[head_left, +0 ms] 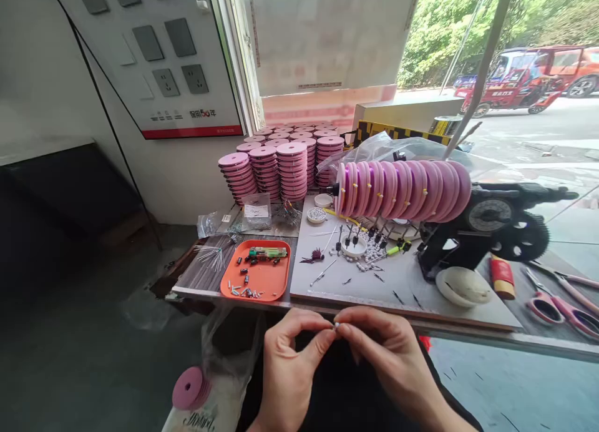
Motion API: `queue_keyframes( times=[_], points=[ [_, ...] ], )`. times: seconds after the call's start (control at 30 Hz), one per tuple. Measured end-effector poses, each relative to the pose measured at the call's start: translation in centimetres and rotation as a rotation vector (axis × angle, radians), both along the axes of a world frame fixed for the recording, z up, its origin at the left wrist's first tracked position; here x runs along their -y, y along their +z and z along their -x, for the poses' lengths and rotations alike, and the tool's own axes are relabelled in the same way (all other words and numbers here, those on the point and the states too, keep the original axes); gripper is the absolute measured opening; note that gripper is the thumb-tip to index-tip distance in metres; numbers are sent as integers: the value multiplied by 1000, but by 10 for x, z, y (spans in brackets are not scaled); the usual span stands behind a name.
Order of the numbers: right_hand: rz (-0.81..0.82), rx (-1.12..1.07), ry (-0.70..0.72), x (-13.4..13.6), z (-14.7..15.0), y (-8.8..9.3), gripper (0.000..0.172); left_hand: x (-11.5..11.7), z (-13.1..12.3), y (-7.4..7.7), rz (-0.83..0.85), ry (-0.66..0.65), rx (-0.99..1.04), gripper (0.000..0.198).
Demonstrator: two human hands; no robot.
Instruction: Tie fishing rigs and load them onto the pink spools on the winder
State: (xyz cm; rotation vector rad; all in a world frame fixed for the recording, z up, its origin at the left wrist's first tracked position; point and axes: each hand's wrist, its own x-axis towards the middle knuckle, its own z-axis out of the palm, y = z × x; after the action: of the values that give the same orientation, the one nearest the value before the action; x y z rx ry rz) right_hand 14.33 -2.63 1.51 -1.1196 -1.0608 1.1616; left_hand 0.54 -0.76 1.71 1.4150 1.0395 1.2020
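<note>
While both hands meet just below the table edge, I see my left hand (285,363) and my right hand (393,357) pinching one tiny white bead (336,326) between thumb and fingertips, closed tight on it from either side. It sits right between the two hands, in front of my lap, near the table's (421,307) front edge but off it. Up on the tabletop, an orange tray (276,279) holds small dark and white parts and a green tool. Just right of it, white beads and thin needles lie scattered around a small white dish (353,248). Above those, a row of pink spools (405,190) runs along the shaft of a black winding machine (486,229). More pink spools stand in stacks (281,166) against the wall. Far right, pink-handled scissors (556,307) lie flat, beside a white bowl (462,286). Down left, one pink spool (189,388) rests in a plastic bag.
</note>
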Motion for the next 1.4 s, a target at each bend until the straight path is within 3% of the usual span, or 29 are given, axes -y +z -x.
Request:
queue_keyframes(
  times=[0.17,0.3,0.37,0.57,0.67,0.97,1.4],
  points=[
    [-144,67,-71,-2,3,0,7,-3,-4,-4,180,-65,138,4],
    [-147,38,-48,-5,2,0,7,-2,-5,-7,306,-126,259,8],
    [-107,16,2,-4,1,-1,8,-1,-3,-6,246,-131,199,8],
    [4,73,104,1,-2,-1,16,2,7,1,-248,-58,-197,4],
    [4,147,119,1,-2,1,18,3,10,0,-385,-15,-324,5],
    [3,91,50,3,5,0,18,5,11,-8,-264,23,-306,6],
    [1,123,46,4,8,-2,20,6,10,-10,-238,32,-278,7]
  ],
)
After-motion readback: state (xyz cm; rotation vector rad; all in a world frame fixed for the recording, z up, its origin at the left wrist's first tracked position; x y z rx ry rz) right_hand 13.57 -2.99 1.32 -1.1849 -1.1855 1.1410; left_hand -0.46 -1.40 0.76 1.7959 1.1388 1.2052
